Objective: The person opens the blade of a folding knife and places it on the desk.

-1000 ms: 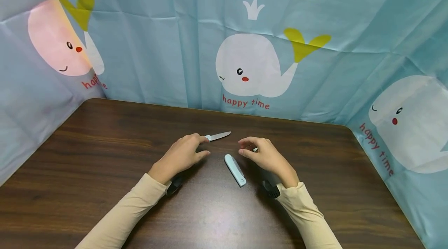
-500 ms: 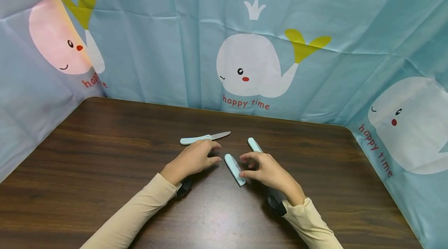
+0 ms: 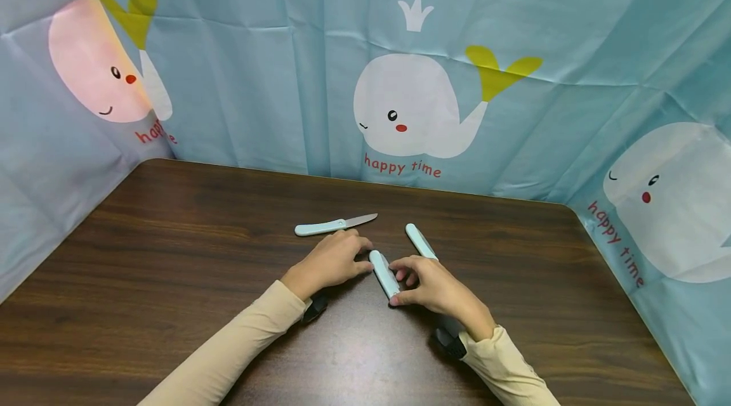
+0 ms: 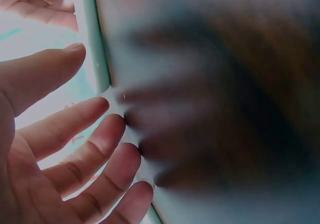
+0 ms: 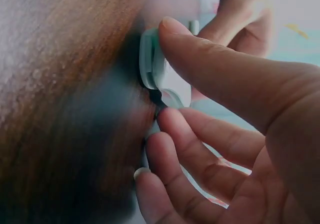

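Note:
Nearest both hands, a folded pocket knife with a pale mint handle [image 3: 384, 273] lies slantwise on the table. My right hand [image 3: 440, 288] is over its near end, the thumb touching that end and the relaxed fingers along its right side. In the right wrist view, the thumb [image 5: 200, 59] overlaps the end of this handle [image 5: 150, 59]. At the far end is my left hand [image 3: 334, 261], fingers loosely bent, thumb tip right at the handle's left edge. The left wrist view shows the thumb [image 4: 45, 74] close beside the handle [image 4: 92, 39], the other fingers spread apart on the table.
Behind the left hand lies a matching pocket knife [image 3: 322, 227] with its blade out, pointing right. Another mint knife [image 3: 421, 241] rests behind the right hand, partly covered by it. A dark wooden table [image 3: 143, 254] reaches to a blue whale-print curtain [image 3: 257, 108].
My left hand has moved right and nearer, away from the open-bladed knife to the middle knife. My right hand has come nearer from the right-hand knife to the middle one's near end.

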A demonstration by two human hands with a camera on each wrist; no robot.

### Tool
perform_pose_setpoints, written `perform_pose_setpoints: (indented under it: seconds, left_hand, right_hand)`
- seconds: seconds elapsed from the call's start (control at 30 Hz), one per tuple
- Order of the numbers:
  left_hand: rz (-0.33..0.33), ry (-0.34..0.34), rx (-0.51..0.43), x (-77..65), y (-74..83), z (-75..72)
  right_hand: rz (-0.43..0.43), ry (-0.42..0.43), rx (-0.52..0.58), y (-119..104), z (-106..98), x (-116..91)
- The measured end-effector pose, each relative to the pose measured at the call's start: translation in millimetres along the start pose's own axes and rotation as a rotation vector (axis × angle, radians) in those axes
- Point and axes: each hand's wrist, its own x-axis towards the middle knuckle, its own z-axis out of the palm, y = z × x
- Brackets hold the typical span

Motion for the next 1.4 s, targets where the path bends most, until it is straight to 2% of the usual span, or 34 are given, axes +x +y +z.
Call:
perform_pose_setpoints:
  seconds: [0.17,0.43,0.7,0.8,1.1,1.4]
  left_hand:
    - [0.004,-0.008,0.012,1.8,2.0,1.2]
    - [-0.028,0.011,-0.017,0.5,0.9,-1.5]
    - [-0.027,-0.041,-0.043,-1.6,-0.5,-2.7]
    - [-0.014,-0.035,-0.070,-4.4,-2.4,-3.3]
    - [0.027,0.012,-0.160,-13.3,-4.3,-8.1]
    - [0.022,0.045,-0.218,-23.9,-3.4,-17.3]
  right_hand:
    - [0.005,-0.011,0.034,-1.1,0.6,0.6]
    - [-0.004,-0.048,0.078,-1.4,0.7,1.1]
    - [0.002,-0.052,0.129,0.5,-0.4,0.5]
    - [-0.014,-0.044,0.128,0.7,-0.8,0.8]
    - [-0.124,0.048,0.054,-4.2,0.2,4.2]
    - [-0.133,0.123,0.017,-13.7,0.5,9.5]
